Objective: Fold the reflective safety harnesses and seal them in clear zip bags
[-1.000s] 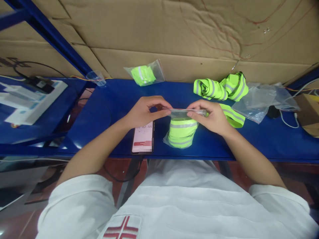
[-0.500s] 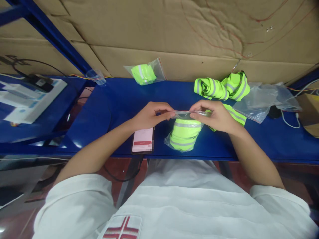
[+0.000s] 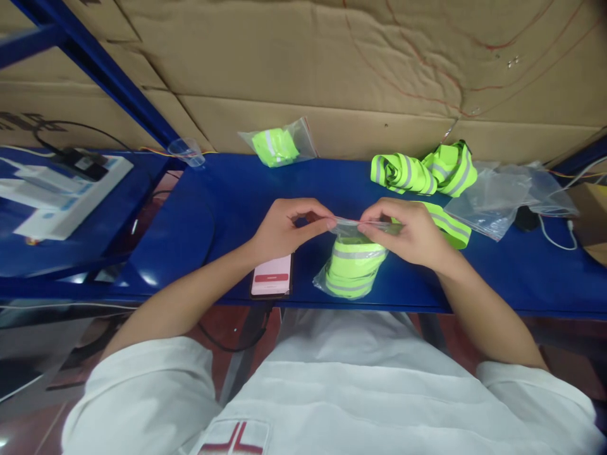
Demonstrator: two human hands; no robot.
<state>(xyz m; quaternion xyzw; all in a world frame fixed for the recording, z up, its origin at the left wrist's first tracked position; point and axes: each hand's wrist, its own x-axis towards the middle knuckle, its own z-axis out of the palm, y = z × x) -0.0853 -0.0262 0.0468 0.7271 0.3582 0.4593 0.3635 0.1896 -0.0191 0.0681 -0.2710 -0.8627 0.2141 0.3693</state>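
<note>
Between my hands is a clear zip bag (image 3: pixel 348 229) with a rolled neon-yellow reflective strap (image 3: pixel 355 268) inside, near the front edge of the blue table (image 3: pixel 227 189). My left hand (image 3: pixel 291 229) pinches the left end of the bag's top edge between thumb and fingers. On the other side, my right hand (image 3: pixel 403 229) pinches the same edge toward its right end. A loose yellow strap (image 3: pixel 448 224) lies partly hidden behind my right hand. Beneath my left wrist rests a phone (image 3: pixel 272 278) with its screen lit.
Against the cardboard at the back stands another bagged yellow strap (image 3: pixel 275 146). More rolled reflective straps (image 3: pixel 408 172) lie back right, beside flat clear bags (image 3: pixel 493 193). A clear plastic cup (image 3: pixel 188 153) and a white power strip (image 3: pixel 71 199) are at the left. A cardboard box (image 3: pixel 590 218) stands far right.
The whole view has shifted slightly, so things sit a little lower in the picture. Both hands still pinch the bag's top edge, with little other visible movement.
</note>
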